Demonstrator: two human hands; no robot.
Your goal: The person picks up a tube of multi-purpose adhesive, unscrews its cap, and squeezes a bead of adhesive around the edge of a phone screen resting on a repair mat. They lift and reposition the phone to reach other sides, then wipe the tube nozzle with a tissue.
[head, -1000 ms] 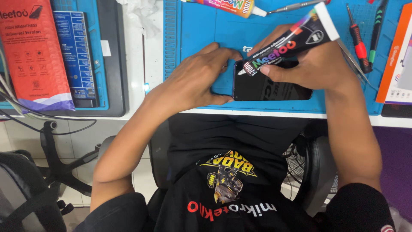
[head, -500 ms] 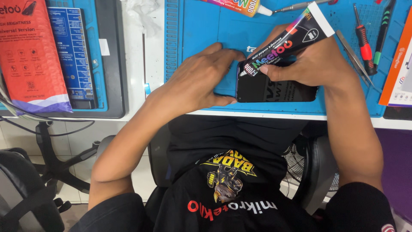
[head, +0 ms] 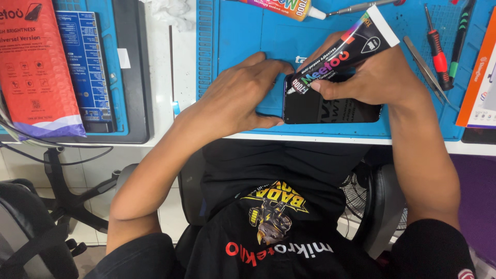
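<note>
Your blue silicone work mat point(head: 248, 46) covers the bench top, with the flat black rectangular phone point(head: 330, 109) lying near its front edge. Your left forearm comes in from lower left, and your left hand point(head: 243, 98) lies flat on the mat, fingers spread wide, thumb and index fingertip touching the phone's left end, gripping nothing. Your right forearm drops in from the right; your right hand point(head: 364, 77) is curled tight around the black squeeze tube of glue with a white crimped end point(head: 343, 51), tilted so the nozzle end points down-left onto the phone's upper-left corner. The tip itself is hidden by the fingers.

Left of the mat, the dark tray point(head: 135, 77) holds a blue rectangular circuit board point(head: 85, 67), and the orange padded pouch point(head: 36, 67) overlaps its left side. At the mat's top edge lies a second, multicoloured glue tube point(head: 289, 8). On the right lie steel tweezers point(head: 426, 70) and a red-and-black screwdriver point(head: 438, 51), just beside each other.
</note>
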